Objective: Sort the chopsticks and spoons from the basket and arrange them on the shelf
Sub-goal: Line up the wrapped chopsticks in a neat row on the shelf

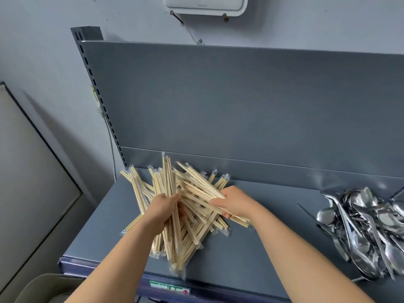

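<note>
The left hand [162,212] is at the left side of the chopsticks [194,193] heap. Its fingers are curled tightly around a bundle of wrapped pairs. This bundle [169,180] points almost straight away from the person, with the near ends reaching toward the front edge of the shelf [251,237]. The left forearm comes up from the bottom of the view, and the back of the hand faces the camera.

The chopsticks are pale wood, each pair in a clear plastic sleeve. They lie crossed in a loose heap on the left part of the grey shelf, and some far ends are close to the back panel [240,101].

The right hand [235,203] is at the right side of the same heap. Its fingers and thumb close around a second bundle [196,178], which lies diagonally, the far end to the left and the near end to the right. The right forearm crosses the shelf from the bottom right.

Well apart, at the right end of the shelf, a heap of shiny metal spoons [367,228] lies directly on the surface. No hand touches them.
</note>
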A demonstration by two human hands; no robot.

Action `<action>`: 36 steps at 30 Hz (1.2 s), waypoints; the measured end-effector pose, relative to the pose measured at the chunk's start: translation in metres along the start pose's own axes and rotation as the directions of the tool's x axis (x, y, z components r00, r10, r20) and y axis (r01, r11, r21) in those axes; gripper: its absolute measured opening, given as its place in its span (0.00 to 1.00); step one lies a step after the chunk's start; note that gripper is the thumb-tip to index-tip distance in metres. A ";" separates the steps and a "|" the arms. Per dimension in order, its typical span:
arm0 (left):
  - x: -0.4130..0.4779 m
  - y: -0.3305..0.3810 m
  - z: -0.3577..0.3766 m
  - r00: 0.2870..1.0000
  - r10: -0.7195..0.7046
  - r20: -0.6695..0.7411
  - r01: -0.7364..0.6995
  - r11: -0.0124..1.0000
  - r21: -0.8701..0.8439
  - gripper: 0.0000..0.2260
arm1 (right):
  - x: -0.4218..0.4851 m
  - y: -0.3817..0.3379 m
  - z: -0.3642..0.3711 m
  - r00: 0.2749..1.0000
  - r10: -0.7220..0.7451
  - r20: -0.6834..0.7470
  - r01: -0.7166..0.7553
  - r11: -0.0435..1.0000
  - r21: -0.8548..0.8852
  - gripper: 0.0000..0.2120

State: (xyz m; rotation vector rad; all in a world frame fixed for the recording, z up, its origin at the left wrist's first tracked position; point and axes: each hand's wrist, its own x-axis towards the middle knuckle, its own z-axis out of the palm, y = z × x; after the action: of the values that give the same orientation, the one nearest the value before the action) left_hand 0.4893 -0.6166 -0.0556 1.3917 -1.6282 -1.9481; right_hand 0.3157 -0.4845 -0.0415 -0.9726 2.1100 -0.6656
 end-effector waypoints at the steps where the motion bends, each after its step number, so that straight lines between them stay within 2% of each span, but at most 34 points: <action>1: -0.001 0.001 0.000 1.000 0.005 -0.013 -0.005 0.999 -0.039 0.13 | -0.004 0.002 -0.002 1.000 -0.010 -0.008 0.010 0.998 0.057 0.15; 5: -0.006 0.009 0.009 0.999 0.024 0.023 -0.021 0.992 -0.127 0.20 | -0.023 0.015 -0.013 0.998 -0.048 -0.046 0.058 0.972 0.229 0.10; 10: -0.011 0.028 0.040 0.982 0.134 0.133 -0.115 0.984 -0.137 0.30 | -0.039 0.024 -0.015 0.999 -0.046 0.019 0.033 0.900 0.434 0.09; 14: -0.003 0.039 0.063 0.975 0.179 0.129 -0.153 0.970 -0.190 0.29 | -0.049 0.028 -0.019 0.994 -0.085 0.064 0.043 0.870 0.491 0.11; 17: -0.004 0.048 0.073 0.945 0.230 0.234 -0.160 0.945 -0.285 0.24 | -0.055 0.030 -0.021 0.988 -0.118 0.099 0.047 0.843 0.535 0.10; 19: -0.005 0.053 0.080 0.913 0.258 0.315 -0.152 0.933 -0.325 0.21 | -0.058 0.030 -0.022 0.984 -0.144 0.102 0.074 0.860 0.504 0.11; 23: -0.004 0.061 0.091 0.864 0.276 0.421 -0.168 0.947 -0.275 0.23 | -0.060 0.031 -0.024 0.973 -0.178 0.145 0.099 0.895 0.436 0.12; 28: -0.003 0.069 0.099 0.820 0.286 0.496 -0.188 0.953 -0.238 0.21 | -0.058 0.037 -0.030 0.983 -0.110 0.144 0.060 0.948 0.311 0.20; 30: -0.003 0.071 0.105 0.798 0.305 0.519 -0.210 0.949 -0.235 0.21 | -0.058 0.041 -0.034 0.986 -0.089 0.138 0.050 0.963 0.266 0.19; 32: -0.005 0.074 0.110 0.778 0.334 0.532 -0.250 0.941 -0.227 0.19 | -0.059 0.043 -0.040 0.995 -0.040 0.086 0.021 0.977 0.213 0.22; 34: -0.008 0.079 0.116 0.777 0.375 0.506 -0.300 0.927 -0.225 0.18 | -0.062 0.047 -0.047 0.999 0.014 -0.041 -0.010 0.993 0.117 0.26; 36: -0.009 0.082 0.123 0.780 0.421 0.463 -0.361 0.907 -0.218 0.18 | -0.064 0.052 -0.058 0.985 0.019 -0.173 0.005 0.991 0.134 0.29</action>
State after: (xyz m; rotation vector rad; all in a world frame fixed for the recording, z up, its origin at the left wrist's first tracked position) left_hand 0.3686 -0.5620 0.0105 0.4429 -1.7855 -2.1969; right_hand 0.2784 -0.3944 -0.0166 -0.8591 2.1861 -0.9053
